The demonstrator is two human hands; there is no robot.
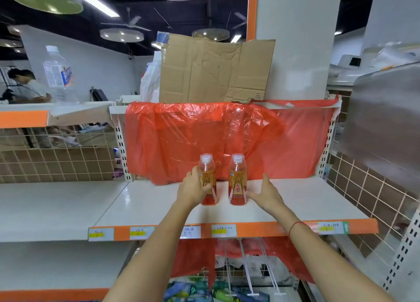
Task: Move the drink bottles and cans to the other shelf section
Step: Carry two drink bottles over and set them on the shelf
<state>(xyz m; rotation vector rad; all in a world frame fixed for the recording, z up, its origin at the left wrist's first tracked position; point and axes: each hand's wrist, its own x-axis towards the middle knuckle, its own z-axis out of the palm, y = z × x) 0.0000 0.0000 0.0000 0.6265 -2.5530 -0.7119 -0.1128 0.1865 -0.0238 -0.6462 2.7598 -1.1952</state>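
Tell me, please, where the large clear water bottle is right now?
In the head view, the large clear water bottle stands upright on the top shelf at far left, well apart from the two orange drink bottles by the hands.

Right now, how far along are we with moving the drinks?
Done: cannot tell from this view. In hand: left hand grips one orange drink bottle; right hand is open beside the second orange bottle, both on the middle shelf. Left: the clear water bottle on the top shelf.
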